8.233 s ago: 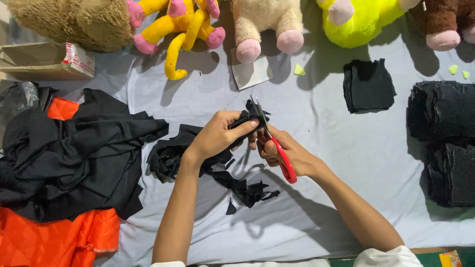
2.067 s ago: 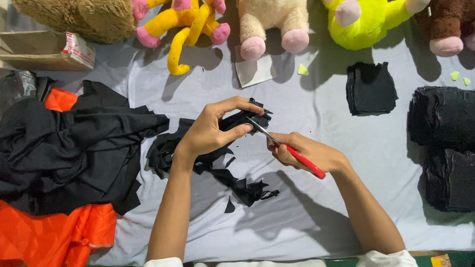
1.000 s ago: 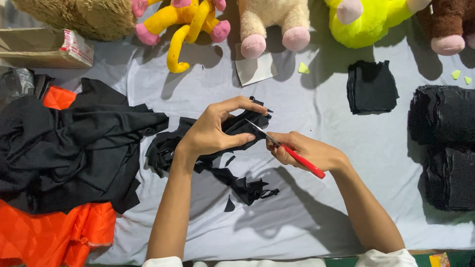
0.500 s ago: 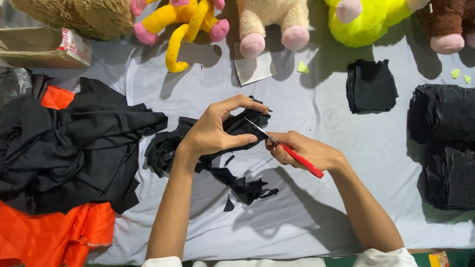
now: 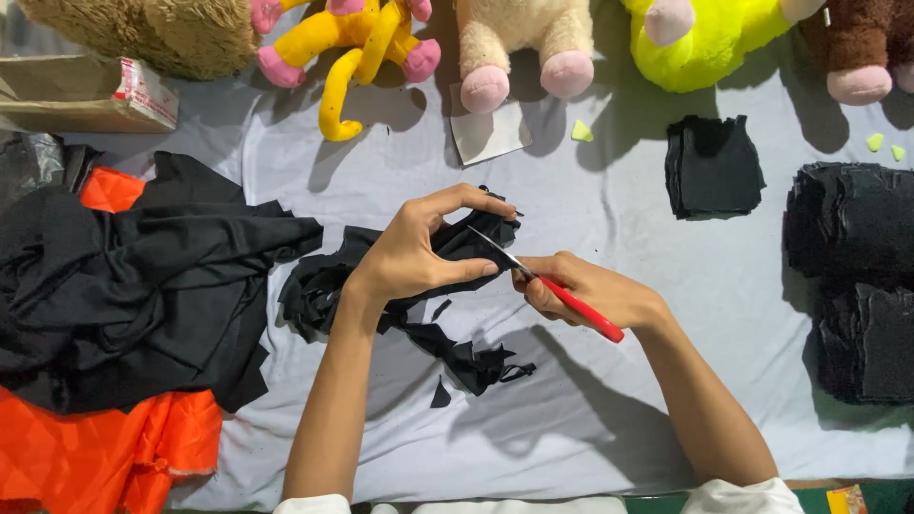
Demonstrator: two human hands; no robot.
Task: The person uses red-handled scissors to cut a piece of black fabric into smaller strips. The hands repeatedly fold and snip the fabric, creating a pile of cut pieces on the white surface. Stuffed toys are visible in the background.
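My left hand [image 5: 419, 249] pinches a small piece of black fabric [image 5: 476, 233] above the grey sheet [image 5: 609, 400]. My right hand [image 5: 586, 288] grips red-handled scissors [image 5: 552, 286], whose blades point up-left into the fabric between my left thumb and fingers. Black fabric scraps [image 5: 466, 357] lie on the sheet under and just below my hands. A crumpled black strip [image 5: 319, 286] trails left from my left wrist.
A heap of black cloth [image 5: 133, 286] over orange cloth [image 5: 95, 447] lies at the left. Stacks of cut black pieces [image 5: 714, 167] [image 5: 852, 224] [image 5: 871, 343] sit at the right. Several plush toys [image 5: 514, 43] line the far edge, with a cardboard box [image 5: 86, 90] at the far left.
The scissors tilted from nearly upright to lying flatter, pointing up-left into the fabric. My left hand opened around the piece. Over the last second, almost nothing moved.
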